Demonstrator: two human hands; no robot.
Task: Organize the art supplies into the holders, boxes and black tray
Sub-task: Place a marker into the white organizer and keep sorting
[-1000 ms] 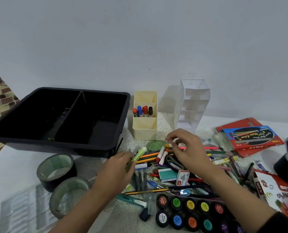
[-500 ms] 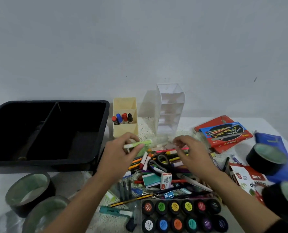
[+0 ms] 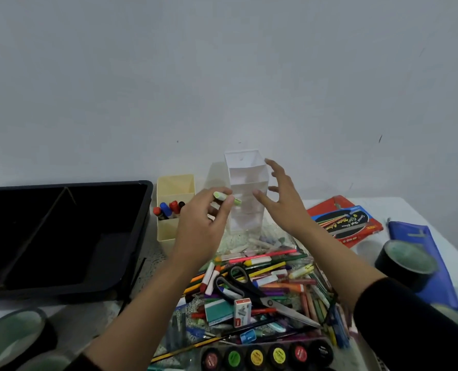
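Note:
My left hand (image 3: 203,223) holds a light green crayon (image 3: 226,198) by its fingertips, raised just left of the white tiered holder (image 3: 245,188). My right hand (image 3: 281,199) is open with fingers spread, close beside the white holder's right side. A cream holder (image 3: 175,218) with several markers stands left of it. The black two-part tray (image 3: 62,236) fills the left. A heap of crayons, pencils and pens (image 3: 270,274) lies in front, with black scissors (image 3: 246,287) on top.
Rolls of black tape sit at bottom left (image 3: 16,336) and at right (image 3: 407,263). A red and blue colour box (image 3: 345,220) and a blue pouch (image 3: 420,250) lie at right. Paint pots (image 3: 268,357) line the near edge. A small stapler-pin box (image 3: 242,311) stands in the heap.
Both hands have risen from the heap toward the white holder. The left hand carried the green crayon up; the right hand opened and moved beside the holder.

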